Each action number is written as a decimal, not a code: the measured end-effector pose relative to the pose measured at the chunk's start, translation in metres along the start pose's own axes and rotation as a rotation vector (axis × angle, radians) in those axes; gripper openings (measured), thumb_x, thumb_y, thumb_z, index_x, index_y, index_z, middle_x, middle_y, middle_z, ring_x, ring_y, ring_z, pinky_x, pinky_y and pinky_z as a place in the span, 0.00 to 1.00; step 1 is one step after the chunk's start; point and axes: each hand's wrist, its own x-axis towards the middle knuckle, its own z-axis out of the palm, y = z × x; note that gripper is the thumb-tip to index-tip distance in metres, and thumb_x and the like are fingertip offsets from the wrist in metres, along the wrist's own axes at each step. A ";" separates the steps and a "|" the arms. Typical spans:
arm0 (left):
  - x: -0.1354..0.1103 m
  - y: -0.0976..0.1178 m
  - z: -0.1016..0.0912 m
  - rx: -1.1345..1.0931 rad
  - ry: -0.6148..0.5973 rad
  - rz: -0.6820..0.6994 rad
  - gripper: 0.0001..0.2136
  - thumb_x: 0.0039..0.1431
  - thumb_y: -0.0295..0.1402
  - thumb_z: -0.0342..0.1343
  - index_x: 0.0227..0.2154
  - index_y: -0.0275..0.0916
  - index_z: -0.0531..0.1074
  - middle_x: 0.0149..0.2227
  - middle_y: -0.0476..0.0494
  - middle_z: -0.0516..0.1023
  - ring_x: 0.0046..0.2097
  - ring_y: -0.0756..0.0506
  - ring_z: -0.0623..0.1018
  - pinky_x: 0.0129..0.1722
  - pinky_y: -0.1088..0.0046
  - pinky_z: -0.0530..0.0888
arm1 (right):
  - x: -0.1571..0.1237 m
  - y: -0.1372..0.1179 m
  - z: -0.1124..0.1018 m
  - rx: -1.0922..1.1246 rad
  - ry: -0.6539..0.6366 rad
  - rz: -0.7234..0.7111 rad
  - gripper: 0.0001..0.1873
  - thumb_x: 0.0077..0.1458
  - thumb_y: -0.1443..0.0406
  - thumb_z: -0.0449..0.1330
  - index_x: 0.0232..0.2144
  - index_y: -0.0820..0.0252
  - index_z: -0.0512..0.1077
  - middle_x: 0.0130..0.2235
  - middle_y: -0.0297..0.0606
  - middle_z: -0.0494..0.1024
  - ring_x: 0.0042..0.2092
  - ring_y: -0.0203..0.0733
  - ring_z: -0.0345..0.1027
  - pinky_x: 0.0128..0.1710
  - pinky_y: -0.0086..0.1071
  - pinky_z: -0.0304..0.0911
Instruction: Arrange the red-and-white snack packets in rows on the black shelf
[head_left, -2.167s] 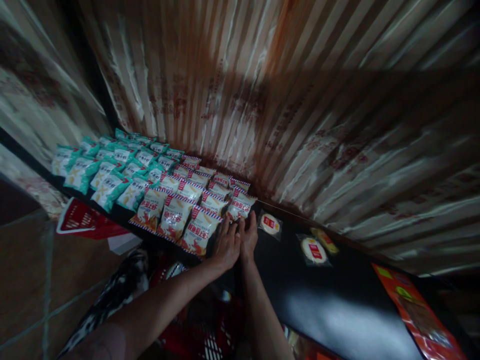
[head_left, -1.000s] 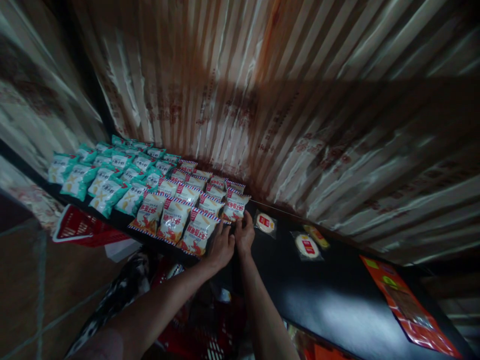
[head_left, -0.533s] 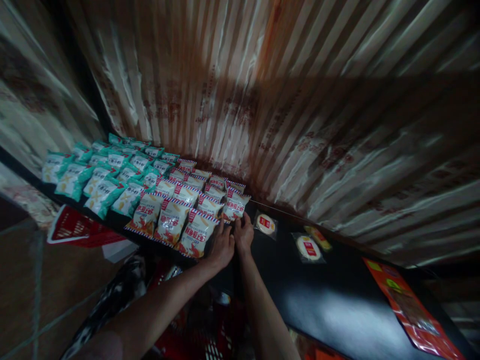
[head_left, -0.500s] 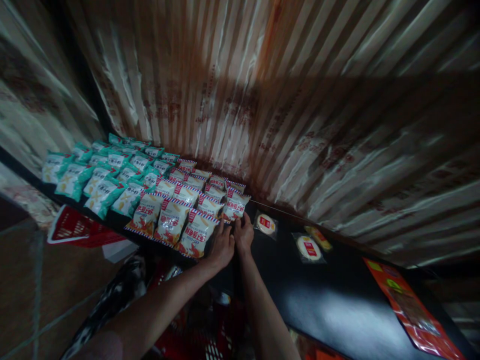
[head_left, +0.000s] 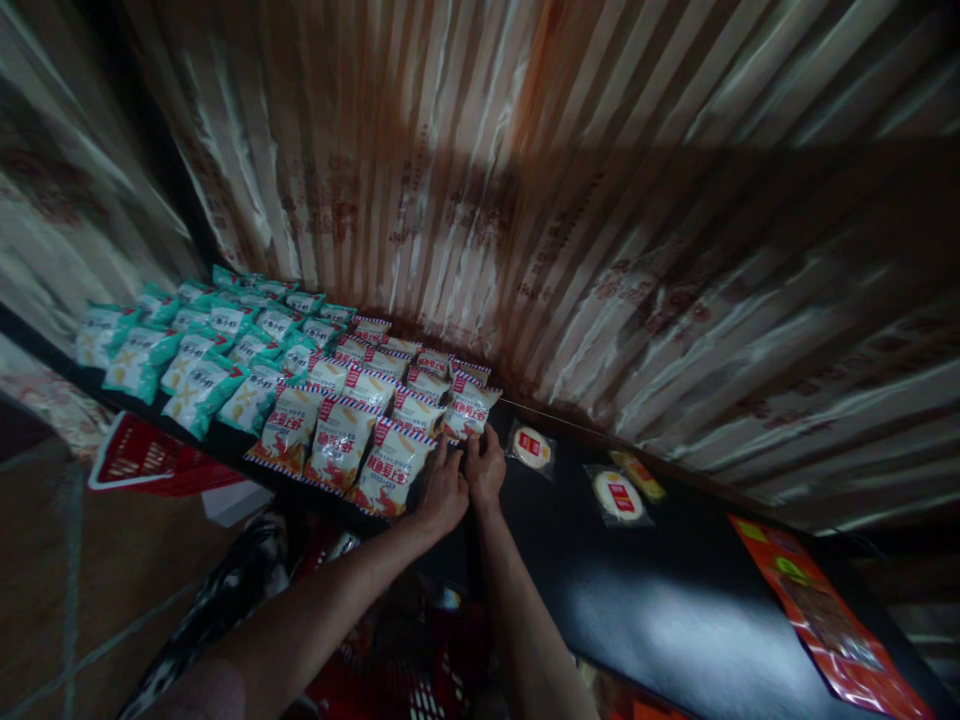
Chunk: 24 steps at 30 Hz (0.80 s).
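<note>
Fingers (head_left: 439,458) of left hand (head_left: 442,492) and right hand (head_left: 486,468) are pressing red packets (head_left: 339,440), grip unclear; shoving risks toppling them off shelf (head_left: 637,600).

Teal-green packets (head_left: 187,355) with white panels. Cream packets (head_left: 341,440) splashed orange-red, edged in red, white and blue stripes. Glossy black tabletop (head_left: 660,620). Two pale round biscuits (head_left: 531,447) wearing red labels, and a yellow packet (head_left: 637,472). An orange-red sheet (head_left: 817,610) with green spots, a red basket (head_left: 142,460), and the wall (head_left: 525,200) striped cream and rusty brown.
</note>
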 end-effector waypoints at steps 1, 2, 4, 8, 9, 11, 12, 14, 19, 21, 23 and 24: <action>0.000 -0.001 0.001 0.004 0.004 0.006 0.23 0.51 0.20 0.45 0.52 0.31 0.67 0.66 0.35 0.53 0.66 0.39 0.55 0.65 0.60 0.55 | -0.001 0.000 0.000 0.006 0.006 0.000 0.28 0.55 0.57 0.48 0.54 0.67 0.66 0.47 0.51 0.77 0.47 0.50 0.70 0.46 0.40 0.63; -0.001 -0.001 0.002 0.007 0.007 0.013 0.23 0.51 0.20 0.45 0.52 0.31 0.67 0.66 0.36 0.53 0.66 0.40 0.54 0.65 0.60 0.55 | -0.002 0.001 0.000 0.018 0.012 0.000 0.29 0.55 0.57 0.48 0.55 0.67 0.66 0.47 0.51 0.76 0.47 0.50 0.70 0.46 0.40 0.63; -0.002 -0.002 0.003 0.012 0.010 0.019 0.24 0.51 0.20 0.45 0.52 0.31 0.67 0.66 0.37 0.53 0.66 0.40 0.54 0.65 0.60 0.55 | -0.003 0.001 -0.001 0.050 0.013 -0.007 0.29 0.55 0.56 0.48 0.55 0.66 0.65 0.49 0.50 0.75 0.49 0.50 0.69 0.48 0.40 0.62; -0.002 -0.001 0.003 0.021 0.014 0.009 0.24 0.51 0.20 0.46 0.52 0.31 0.67 0.66 0.35 0.52 0.66 0.40 0.53 0.65 0.60 0.54 | -0.004 -0.001 -0.006 0.082 -0.012 0.000 0.31 0.55 0.55 0.49 0.56 0.67 0.65 0.51 0.52 0.74 0.51 0.51 0.67 0.51 0.41 0.61; -0.003 0.000 0.003 0.023 0.010 0.011 0.24 0.51 0.20 0.46 0.52 0.31 0.67 0.66 0.35 0.52 0.67 0.40 0.53 0.65 0.60 0.54 | -0.004 -0.001 -0.007 0.082 -0.015 0.009 0.31 0.54 0.55 0.49 0.56 0.67 0.65 0.51 0.52 0.73 0.52 0.51 0.67 0.51 0.42 0.60; -0.004 0.000 0.003 0.026 -0.004 0.015 0.23 0.52 0.20 0.46 0.53 0.31 0.66 0.66 0.34 0.51 0.67 0.40 0.52 0.66 0.60 0.53 | -0.005 -0.001 -0.009 0.083 -0.016 0.025 0.32 0.54 0.54 0.50 0.56 0.68 0.65 0.52 0.53 0.73 0.52 0.52 0.67 0.52 0.43 0.60; -0.005 0.000 0.003 0.028 -0.012 0.015 0.24 0.52 0.20 0.46 0.53 0.30 0.66 0.66 0.34 0.51 0.67 0.40 0.52 0.66 0.60 0.53 | -0.006 0.000 -0.009 0.085 -0.015 0.028 0.32 0.54 0.54 0.50 0.56 0.68 0.65 0.52 0.53 0.73 0.53 0.52 0.66 0.53 0.43 0.59; -0.008 0.000 0.003 0.033 -0.026 0.012 0.24 0.53 0.20 0.46 0.54 0.30 0.65 0.66 0.34 0.52 0.67 0.40 0.52 0.66 0.60 0.53 | -0.009 0.001 -0.011 0.093 -0.013 0.023 0.33 0.54 0.53 0.50 0.56 0.68 0.64 0.53 0.53 0.72 0.54 0.52 0.65 0.54 0.43 0.59; -0.015 0.001 0.004 0.030 -0.033 0.022 0.23 0.52 0.21 0.46 0.54 0.32 0.66 0.65 0.35 0.54 0.67 0.40 0.52 0.65 0.60 0.55 | -0.014 0.003 -0.013 0.085 0.013 0.016 0.32 0.54 0.53 0.51 0.56 0.67 0.65 0.54 0.53 0.71 0.55 0.51 0.65 0.54 0.43 0.59; -0.020 0.001 0.004 0.036 -0.044 0.026 0.23 0.53 0.21 0.46 0.53 0.33 0.66 0.65 0.37 0.56 0.67 0.40 0.53 0.65 0.60 0.56 | -0.017 0.002 -0.014 0.073 0.019 0.015 0.31 0.54 0.54 0.51 0.55 0.67 0.65 0.54 0.53 0.72 0.54 0.51 0.66 0.54 0.43 0.59; -0.027 0.000 0.003 0.045 -0.061 0.020 0.22 0.53 0.22 0.46 0.53 0.33 0.67 0.64 0.37 0.57 0.66 0.40 0.54 0.65 0.61 0.57 | -0.021 0.001 -0.015 0.061 0.028 0.004 0.30 0.54 0.55 0.51 0.55 0.68 0.65 0.54 0.53 0.71 0.55 0.51 0.65 0.54 0.43 0.59; -0.031 -0.001 0.003 0.048 -0.069 0.020 0.22 0.53 0.21 0.46 0.52 0.32 0.67 0.64 0.36 0.58 0.66 0.40 0.55 0.65 0.61 0.57 | -0.024 0.001 -0.016 0.057 0.035 -0.004 0.30 0.55 0.56 0.51 0.55 0.68 0.65 0.54 0.53 0.71 0.55 0.50 0.65 0.54 0.43 0.58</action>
